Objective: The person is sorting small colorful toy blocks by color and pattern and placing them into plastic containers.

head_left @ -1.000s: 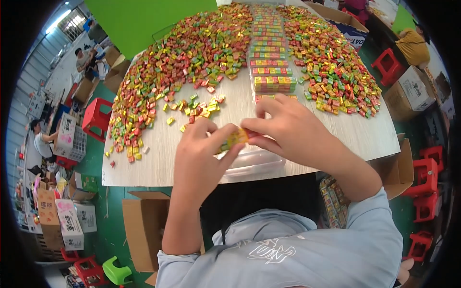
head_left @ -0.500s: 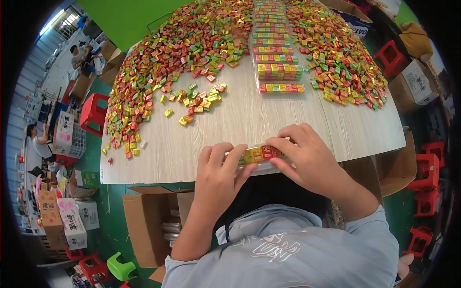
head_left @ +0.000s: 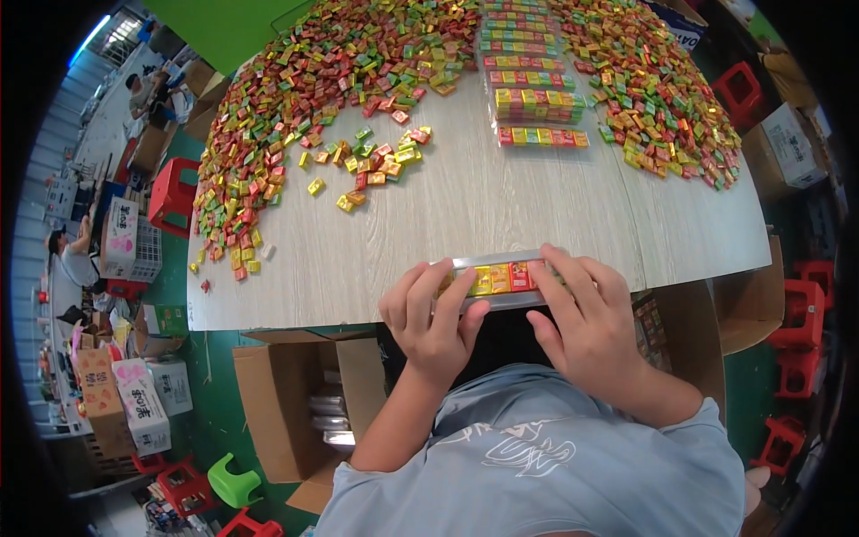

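On a pale wooden table [head_left: 376, 242], at six o'clock by its near edge, we find a row of wrapped sweets [head_left: 497, 279] in a clear tray [head_left: 506, 301]. The left hand [head_left: 429, 315] curls half closed over the tray's nine o'clock end; we cannot tell whether it grips. The right hand [head_left: 586, 315] is half open, fingertips touching the three o'clock end, thumb spread away. Toward twelve o'clock we see candy packs [head_left: 538, 105] between loose heaps [head_left: 327, 76].

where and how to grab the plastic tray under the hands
Probably best by its short ends, left hand from the left, right hand from the right: the plastic tray looks long and narrow, lies crosswise at the table's near edge, and wrapped candies occupy its middle.
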The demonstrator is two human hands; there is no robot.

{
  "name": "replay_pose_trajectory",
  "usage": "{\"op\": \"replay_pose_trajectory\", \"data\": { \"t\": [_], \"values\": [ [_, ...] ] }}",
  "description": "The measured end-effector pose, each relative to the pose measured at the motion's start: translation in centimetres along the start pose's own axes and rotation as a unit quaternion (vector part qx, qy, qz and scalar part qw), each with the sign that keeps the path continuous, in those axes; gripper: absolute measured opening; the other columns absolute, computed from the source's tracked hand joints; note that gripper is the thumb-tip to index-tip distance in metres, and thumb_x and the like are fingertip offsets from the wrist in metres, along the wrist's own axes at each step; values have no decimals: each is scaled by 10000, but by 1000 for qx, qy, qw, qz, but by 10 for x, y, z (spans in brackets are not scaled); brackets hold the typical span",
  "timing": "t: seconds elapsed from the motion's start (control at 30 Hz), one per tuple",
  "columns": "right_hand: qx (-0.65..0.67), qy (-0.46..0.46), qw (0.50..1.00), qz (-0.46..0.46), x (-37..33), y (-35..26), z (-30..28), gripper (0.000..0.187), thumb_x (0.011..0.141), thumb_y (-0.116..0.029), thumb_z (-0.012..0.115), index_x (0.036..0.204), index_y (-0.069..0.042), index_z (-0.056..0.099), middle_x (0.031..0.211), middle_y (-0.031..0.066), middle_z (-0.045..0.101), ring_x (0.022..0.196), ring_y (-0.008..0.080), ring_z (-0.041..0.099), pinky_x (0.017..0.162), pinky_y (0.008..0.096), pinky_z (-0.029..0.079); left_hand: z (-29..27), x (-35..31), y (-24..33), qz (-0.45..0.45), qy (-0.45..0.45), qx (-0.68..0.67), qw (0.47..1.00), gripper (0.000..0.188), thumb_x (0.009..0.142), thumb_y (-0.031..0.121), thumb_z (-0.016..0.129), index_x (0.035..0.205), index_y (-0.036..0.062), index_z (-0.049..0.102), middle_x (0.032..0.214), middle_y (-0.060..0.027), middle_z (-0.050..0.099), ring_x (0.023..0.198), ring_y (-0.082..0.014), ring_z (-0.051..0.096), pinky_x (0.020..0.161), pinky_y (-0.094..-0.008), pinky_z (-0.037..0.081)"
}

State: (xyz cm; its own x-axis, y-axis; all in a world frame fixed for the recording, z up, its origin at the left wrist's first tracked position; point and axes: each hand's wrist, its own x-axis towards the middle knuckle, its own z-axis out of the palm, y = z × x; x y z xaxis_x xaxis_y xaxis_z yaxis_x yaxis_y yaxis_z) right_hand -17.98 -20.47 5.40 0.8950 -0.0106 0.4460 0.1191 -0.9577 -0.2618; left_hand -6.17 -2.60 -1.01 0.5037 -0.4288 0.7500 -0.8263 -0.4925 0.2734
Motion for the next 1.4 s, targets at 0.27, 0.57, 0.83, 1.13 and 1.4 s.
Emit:
{"op": "replay_pose_trajectory", "data": {
  "t": [0.27, 0.57, 0.83, 1.13, 1.4],
  "values": [
    [-47, 3, 999, 20, -8, -5, 7, 587, 852, -179, 757, 1396, -13, 613, 1531, 163, 555, 1355, 359, 508, 1123, 525, 358, 7, -4, -8, -18, 6, -46, 999, 466, 1021, 490, 657, 1254, 87, 670, 1259, -118, 636, 1208, -317, 560, 1025, -433, 440],
    [129, -37, 990, 48, 17, 18, -7, 339, 864, -156, 769, 1174, -76, 659, 1369, 137, 598, 1274, 379, 550, 1090, 492, 420, 7, 1, -25, -97, -72, -304, 945, 943, 876, 443, 859, 1551, 26, 349, 1361, -208, 589, 1257, -348, 578, 1079, -456, 464],
    [205, -110, 972, 27, 40, 36, -20, 244, 879, -127, 760, 1087, -67, 647, 1308, 138, 619, 1212, 358, 564, 1056, 435, 442, 5, 0, -27, -115, -111, -357, 920, 992, 828, 264, 921, 1577, 29, 314, 1319, -193, 606, 1201, -301, 613, 1057, -426, 494],
    [192, -156, 968, -39, 60, 45, -26, 181, 937, -156, 727, 1076, -55, 673, 1232, 145, 676, 1068, 350, 616, 969, 418, 483, 5, 7, -27, -155, -102, -407, 894, 1010, 769, 228, 959, 1569, 56, 367, 1261, -156, 639, 1141, -287, 655, 1012, -409, 528],
    [141, -131, 979, -73, 71, 81, -39, 299, 1019, -319, 684, 1041, -21, 672, 1265, 193, 655, 1128, 312, 623, 969, 426, 501, 4, 2, -24, -174, -88, -390, 900, 1005, 758, 286, 952, 1567, 66, 398, 1249, -131, 675, 1143, -307, 660, 997, -410, 525]
  ]
}}
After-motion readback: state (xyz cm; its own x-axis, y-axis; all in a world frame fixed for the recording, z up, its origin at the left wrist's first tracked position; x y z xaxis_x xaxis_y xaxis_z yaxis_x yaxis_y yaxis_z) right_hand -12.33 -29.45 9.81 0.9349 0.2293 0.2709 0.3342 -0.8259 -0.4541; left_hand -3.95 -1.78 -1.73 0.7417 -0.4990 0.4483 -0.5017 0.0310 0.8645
